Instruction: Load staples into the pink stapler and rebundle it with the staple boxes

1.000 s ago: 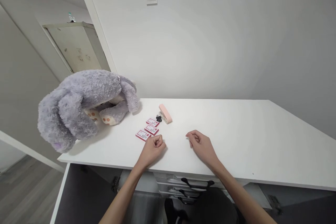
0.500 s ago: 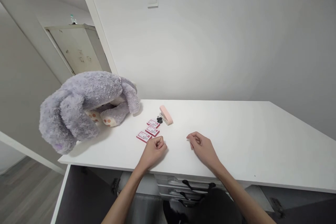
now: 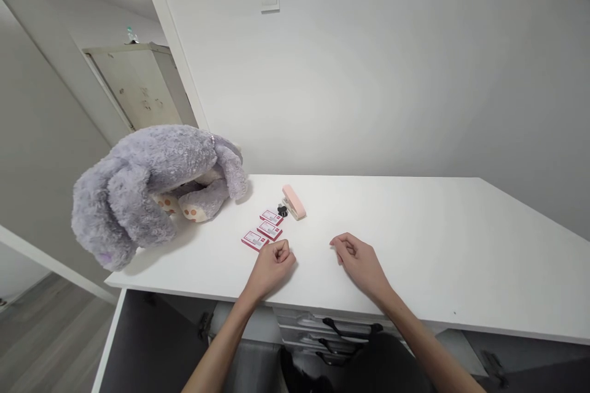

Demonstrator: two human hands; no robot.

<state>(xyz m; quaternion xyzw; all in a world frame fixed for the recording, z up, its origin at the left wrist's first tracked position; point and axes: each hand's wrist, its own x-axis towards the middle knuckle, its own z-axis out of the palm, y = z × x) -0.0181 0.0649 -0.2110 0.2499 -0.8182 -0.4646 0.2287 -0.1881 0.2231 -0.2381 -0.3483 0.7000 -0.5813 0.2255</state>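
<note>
My left hand (image 3: 271, 269) rests on the white tabletop (image 3: 437, 245), curled into a fist with nothing showing in it. Just beyond its knuckles lies a small red-and-white box (image 3: 254, 239), with a second such box (image 3: 270, 230) and a third box (image 3: 271, 217) stepping away behind it. A pink stapler (image 3: 294, 201) lies beside the farthest box. Between the two sits a small black staple remover (image 3: 283, 211). Apart from all of these, my right hand (image 3: 362, 265) lies on the table with its fingers loosely curled and pressed together, and no object shows in it.
A large purple-grey plush toy (image 3: 157, 156) is draped over the table's left end. The wall (image 3: 350, 73) rises along the back edge. Below the front edge are drawers with black handles (image 3: 350, 330) and an open cabinet door (image 3: 152, 338).
The whole view has shifted slightly, so everything appears a little farther right. Both hands keep the same pose, and the objects on the table stay where they were.
</note>
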